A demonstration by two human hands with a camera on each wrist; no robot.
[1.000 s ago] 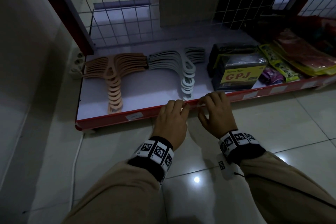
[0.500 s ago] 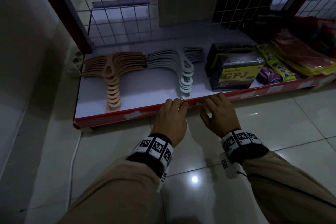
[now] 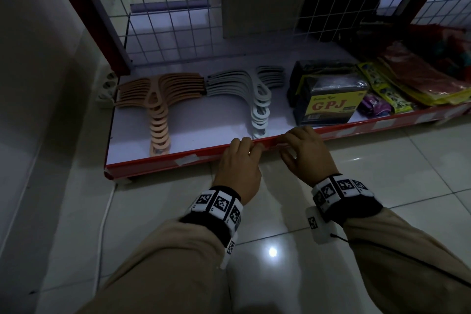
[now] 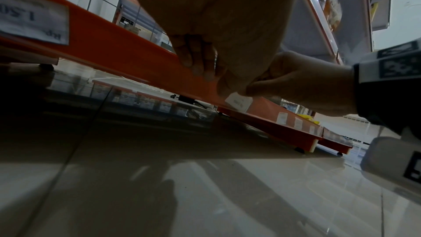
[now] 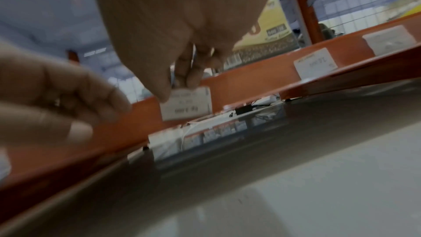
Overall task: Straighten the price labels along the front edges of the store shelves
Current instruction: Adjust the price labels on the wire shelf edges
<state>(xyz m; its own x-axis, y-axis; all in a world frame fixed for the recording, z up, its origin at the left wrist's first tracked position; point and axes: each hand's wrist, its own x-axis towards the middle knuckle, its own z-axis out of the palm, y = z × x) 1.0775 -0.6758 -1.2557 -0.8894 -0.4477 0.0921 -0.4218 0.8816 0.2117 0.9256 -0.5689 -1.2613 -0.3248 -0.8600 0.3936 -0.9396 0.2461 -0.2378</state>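
Note:
The bottom shelf has a red front edge (image 3: pixel 158 163) with white price labels stuck along it. My right hand (image 3: pixel 288 140) pinches one white price label (image 5: pixel 185 104) between thumb and fingers against that edge; the same label (image 4: pixel 239 103) shows under the right thumb. My left hand (image 3: pixel 244 144) is just to its left, fingers (image 4: pixel 198 60) curled over the top of the red edge. The head view hides this label behind my hands. Another label (image 3: pixel 187 160) sits slightly crooked further left, and more labels (image 5: pixel 315 66) follow to the right.
On the shelf lie beige hangers (image 3: pixel 158 109), grey hangers (image 3: pixel 257 99), a black GPJ pack (image 3: pixel 328 102) and colourful packets (image 3: pixel 407 84). A wire grid (image 3: pixel 204 20) backs the shelf. A wall (image 3: pixel 38 84) stands at the left; a white cable (image 3: pixel 104 211) runs over the glossy tiled floor.
Both hands stay at the same spot on the red edge; only the fingers have shifted a little on the label.

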